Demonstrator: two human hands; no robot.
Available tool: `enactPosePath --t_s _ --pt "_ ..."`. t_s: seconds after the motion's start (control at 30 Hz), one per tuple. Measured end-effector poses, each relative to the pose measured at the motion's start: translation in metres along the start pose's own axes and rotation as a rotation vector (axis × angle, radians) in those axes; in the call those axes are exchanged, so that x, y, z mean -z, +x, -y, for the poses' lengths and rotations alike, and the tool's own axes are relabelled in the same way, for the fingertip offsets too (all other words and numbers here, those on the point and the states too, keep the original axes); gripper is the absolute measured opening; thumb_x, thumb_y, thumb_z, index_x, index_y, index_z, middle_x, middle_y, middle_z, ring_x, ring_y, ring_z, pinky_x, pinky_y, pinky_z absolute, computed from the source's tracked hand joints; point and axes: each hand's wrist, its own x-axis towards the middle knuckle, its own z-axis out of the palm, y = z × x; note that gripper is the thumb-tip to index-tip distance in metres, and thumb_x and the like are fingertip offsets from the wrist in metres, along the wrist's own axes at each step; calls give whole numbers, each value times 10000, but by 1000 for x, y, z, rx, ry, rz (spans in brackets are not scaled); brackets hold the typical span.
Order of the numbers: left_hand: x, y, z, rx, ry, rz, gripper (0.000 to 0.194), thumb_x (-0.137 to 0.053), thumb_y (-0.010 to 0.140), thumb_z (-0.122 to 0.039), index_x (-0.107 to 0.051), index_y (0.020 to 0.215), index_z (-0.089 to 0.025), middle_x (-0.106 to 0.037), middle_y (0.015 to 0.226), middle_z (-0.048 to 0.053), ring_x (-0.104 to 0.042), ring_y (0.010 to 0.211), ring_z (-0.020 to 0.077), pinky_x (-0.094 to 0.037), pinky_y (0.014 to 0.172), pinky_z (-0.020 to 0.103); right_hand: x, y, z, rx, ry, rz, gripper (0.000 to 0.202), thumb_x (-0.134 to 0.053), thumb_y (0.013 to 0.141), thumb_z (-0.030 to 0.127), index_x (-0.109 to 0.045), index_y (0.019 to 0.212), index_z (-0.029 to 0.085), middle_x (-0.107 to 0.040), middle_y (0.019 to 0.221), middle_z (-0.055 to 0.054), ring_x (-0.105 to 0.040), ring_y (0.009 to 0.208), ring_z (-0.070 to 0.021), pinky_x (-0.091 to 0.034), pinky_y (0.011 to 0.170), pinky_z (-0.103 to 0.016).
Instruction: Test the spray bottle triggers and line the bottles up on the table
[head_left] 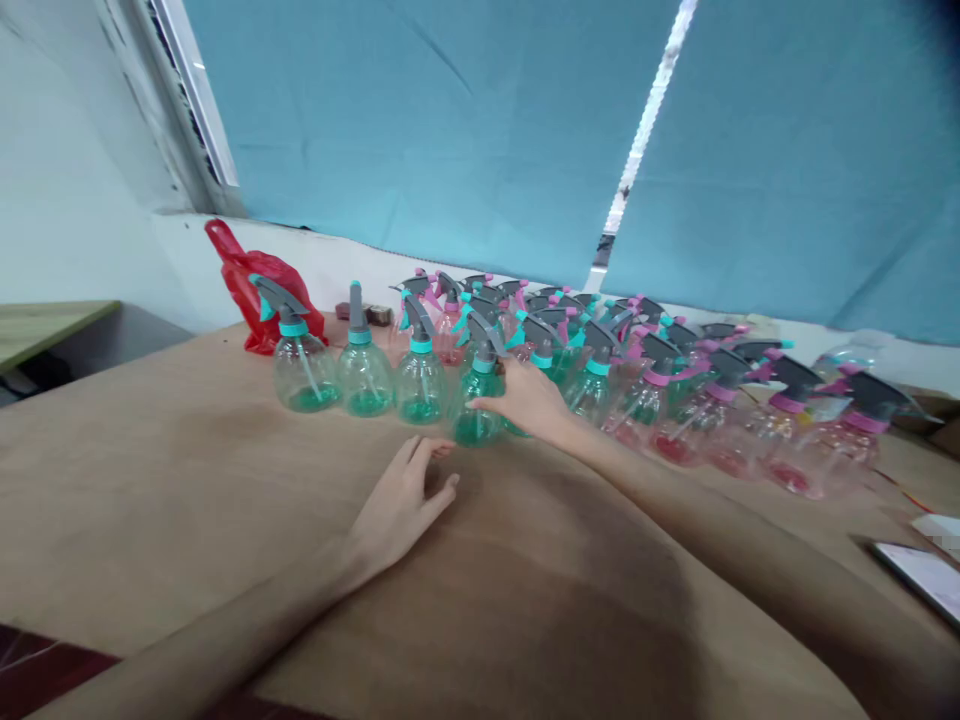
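My right hand (529, 398) grips a clear green spray bottle (476, 420) around its neck and side, in the front row; the bottle stands upright with a grey trigger head and turquoise collar. My left hand (409, 495) hovers at or rests on the table just in front of that bottle, fingers apart and holding nothing. To the left stand three similar spray bottles, one (424, 390) closest, one (366, 380) in the middle and one (304, 375) farthest out. Whether the right fingertips touch the neighbouring bottle behind is hidden.
More spray bottles with pink collars (821, 450) crowd the right and back of the wooden table (187, 480). A red plastic bag (262, 285) sits at the back left. A phone or tablet (919, 580) lies at the right edge. Blue curtain (450, 130) hangs behind.
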Motion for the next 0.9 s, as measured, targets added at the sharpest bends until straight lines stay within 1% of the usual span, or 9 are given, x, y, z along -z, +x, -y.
enactPosePath --t_s 0.2,0.37,0.47,0.57,0.63,0.7,0.77,0.83,0.9 --pt "-3 -1 3 4 -2 5 183 -470 884 -270 -503 1053 -206 -583 1097 67 -568 1067 243 -459 915 416 -6 13 1 -77 -16 1 592 -674 763 435 -489 1209 93 -673 1039 -188 -623 1008 -352 -483 763 -426" --pt "-3 -1 3 11 -5 15 186 -472 884 -273 -515 1051 -202 -592 1090 62 -579 1048 233 -467 903 397 -12 23 -2 -80 -4 -5 608 -671 774 401 -462 1245 78 -670 1058 -205 -622 1017 -361 -482 768 -434" --pt "-4 0 3 18 -7 20 188 -476 882 -268 -520 1052 -201 -594 1091 58 -580 1052 226 -467 905 386 -14 24 -4 -68 21 -12 598 -655 790 379 -456 1260 68 -673 1052 -209 -624 1020 -354 -483 775 -435" --pt "-3 0 3 28 -5 19 192 -478 878 -270 -524 1052 -202 -602 1079 55 -586 1048 230 -470 899 386 -12 14 -8 -36 62 -32 637 -655 789 366 -424 1306 73 -664 1103 -199 -616 1048 -333 -483 799 -420" --pt "-3 0 3 30 -6 19 190 -479 877 -274 -527 1045 -201 -607 1060 53 -594 1036 230 -474 892 382 -6 0 -14 -7 94 -53 613 -661 787 354 -440 1303 106 -644 1177 -165 -608 1073 -304 -481 824 -396" --pt "-2 0 3 28 -8 21 183 -481 876 -276 -529 1036 -202 -611 1046 49 -605 1019 228 -479 885 380 2 -16 -23 9 120 -76 429 -633 812 332 -536 1198 171 -665 1165 -90 -639 1015 -263 -484 820 -376" --pt "-2 0 4 24 -12 26 180 -483 877 -279 -526 1036 -207 -615 1042 46 -614 1008 230 -483 877 385 12 -31 -35 2 132 -104 236 -609 829 312 -614 1043 214 -710 1058 -33 -665 934 -237 -493 775 -355" --pt "-2 0 3 27 -19 36 178 -483 880 -286 -524 1038 -216 -622 1045 41 -624 997 232 -490 860 387 20 -40 -47 -32 129 -147 172 -603 831 310 -632 974 219 -724 995 -20 -670 897 -241 -488 758 -365" --pt "-2 1 2 35 -24 49 177 -484 881 -297 -525 1037 -224 -630 1044 38 -636 980 234 -499 835 384 26 -43 -57 -71 123 -191 178 -601 830 319 -629 969 210 -720 1001 -31 -667 898 -251 -481 764 -378"
